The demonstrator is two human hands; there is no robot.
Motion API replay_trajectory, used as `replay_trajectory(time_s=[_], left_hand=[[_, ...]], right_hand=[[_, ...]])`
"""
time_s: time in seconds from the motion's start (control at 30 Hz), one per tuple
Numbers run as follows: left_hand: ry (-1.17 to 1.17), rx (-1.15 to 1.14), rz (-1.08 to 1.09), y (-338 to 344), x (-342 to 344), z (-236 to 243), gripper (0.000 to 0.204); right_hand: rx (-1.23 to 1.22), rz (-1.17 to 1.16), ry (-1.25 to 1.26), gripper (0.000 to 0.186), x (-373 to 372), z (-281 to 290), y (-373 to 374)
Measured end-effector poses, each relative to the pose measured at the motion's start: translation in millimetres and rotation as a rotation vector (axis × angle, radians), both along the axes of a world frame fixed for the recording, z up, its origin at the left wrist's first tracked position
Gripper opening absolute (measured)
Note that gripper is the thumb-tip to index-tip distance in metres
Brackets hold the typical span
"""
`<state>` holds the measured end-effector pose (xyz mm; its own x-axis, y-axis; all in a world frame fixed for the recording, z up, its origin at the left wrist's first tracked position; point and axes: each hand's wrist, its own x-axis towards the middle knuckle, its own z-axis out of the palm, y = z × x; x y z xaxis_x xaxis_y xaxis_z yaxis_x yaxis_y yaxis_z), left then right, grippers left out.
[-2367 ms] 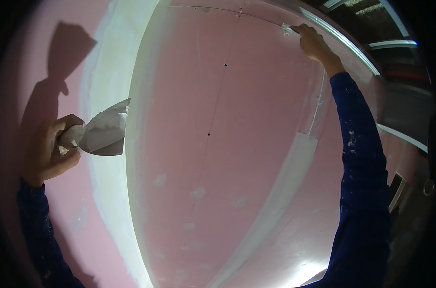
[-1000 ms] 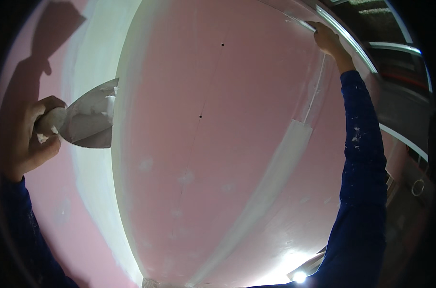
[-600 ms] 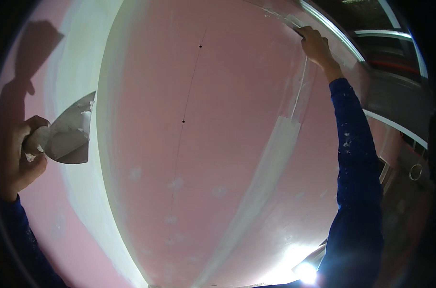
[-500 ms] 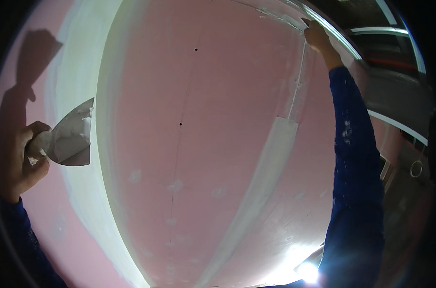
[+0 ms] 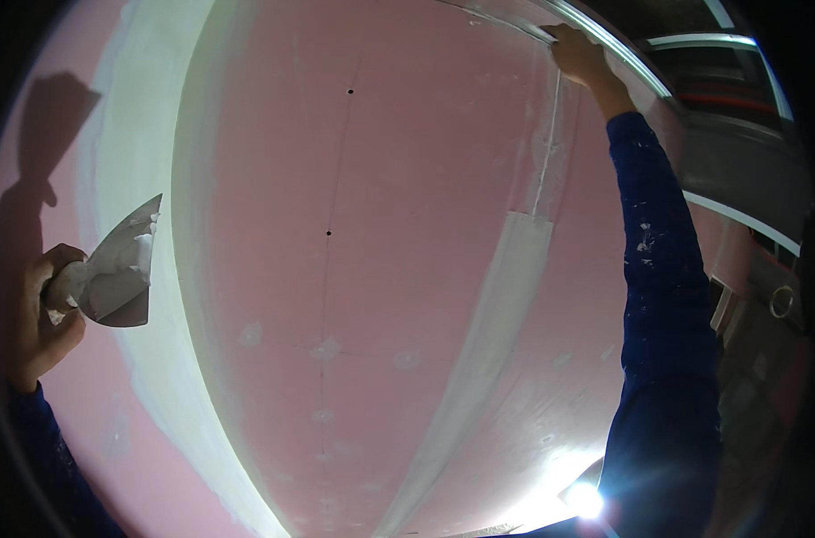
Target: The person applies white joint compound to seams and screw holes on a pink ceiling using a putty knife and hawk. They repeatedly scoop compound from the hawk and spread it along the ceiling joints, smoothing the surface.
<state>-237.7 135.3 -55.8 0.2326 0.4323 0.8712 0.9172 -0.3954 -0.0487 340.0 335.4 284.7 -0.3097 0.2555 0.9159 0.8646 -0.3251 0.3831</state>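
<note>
My left hand is closed round the handle of a wide putty knife. White compound clings to its grey blade, which stands in front of the pale coated corner band. High on the right, my right hand is closed at the top seam of the pink drywall. A thin dark edge, which looks like a small putty knife, shows at its fingers; the rest is hidden by the hand. Below that hand runs an open joint, leading down to a strip of smoothed compound.
A bright metal rail borders the board at the upper right, with dark framing beyond. A glaring lamp shines at the lower right beside my sleeve. Two small dark holes and several compound dabs mark the board.
My right hand has shifted slightly left and up along the top seam. The left hand and wide putty knife sit slightly lower and further left in view.
</note>
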Motion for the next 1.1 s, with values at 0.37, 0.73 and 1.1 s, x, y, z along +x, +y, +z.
replay_trajectory(time_s=[0.37, 0.73, 1.1], left_hand=[[0.025, -0.078, 0.015, -1, -12, 2, 0.052], [0.019, -0.117, 0.034, -12, -29, -13, 0.059], [0.091, -0.114, 0.087, -9, -41, -23, 0.066]], right_hand=[[0.045, 0.107, -0.006, 0.051, 72, -25, 35], [-0.043, 0.011, 0.408, 0.050, -28, 30, 77], [0.210, 0.004, -0.092, 0.056, 28, 0, 41]])
